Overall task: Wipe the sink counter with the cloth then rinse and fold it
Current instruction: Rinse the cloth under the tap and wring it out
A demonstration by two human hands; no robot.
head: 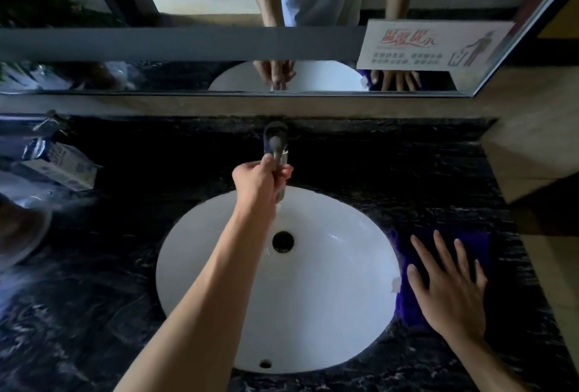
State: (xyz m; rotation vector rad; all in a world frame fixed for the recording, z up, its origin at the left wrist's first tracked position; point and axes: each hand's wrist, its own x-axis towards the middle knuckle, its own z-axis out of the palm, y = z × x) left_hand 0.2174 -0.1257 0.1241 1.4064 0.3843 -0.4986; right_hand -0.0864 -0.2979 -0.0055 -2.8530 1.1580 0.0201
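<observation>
Room: washroom, dim; dark veined stone tabletop (pixel 94 297) with a white basin (pixel 313 313) sunk in it, and a mirror (pixel 188 75) along the wall behind.
Left hand: your left hand (pixel 261 177) is reached out over the basin with fingers and thumb curled round the tap (pixel 276 144). It grasps the spout or lever end; I cannot tell which part.
Water: a thin stream seems to fall below that hand toward the drain (pixel 283 242), but blur makes this uncertain.
Right hand: your right hand (pixel 448 285) lies flat, fingers straight and spread, pressing on the cloth (pixel 407 297). It is released, not gripping.
Cloth: purple, spread on the tabletop just right of the basin, its left edge touching or overhanging the rim.
Step, as I judge it: starting the water for the rinse, with the cloth not yet under the tap.
How to do it well: turn the tap gently, since a strong flow would likely splash the wiped stone. Keep the left hand on the tap until the stream is steady.
Next for the cloth: gather it from its near edge instead of dragging it flat, then carry it over the rim into the stream.
Risk: a loose corner could trail dirt back across the tabletop.
Left side: a carton (pixel 59 161) and some plastic wrap sit well apart from the work, so leave them.
</observation>
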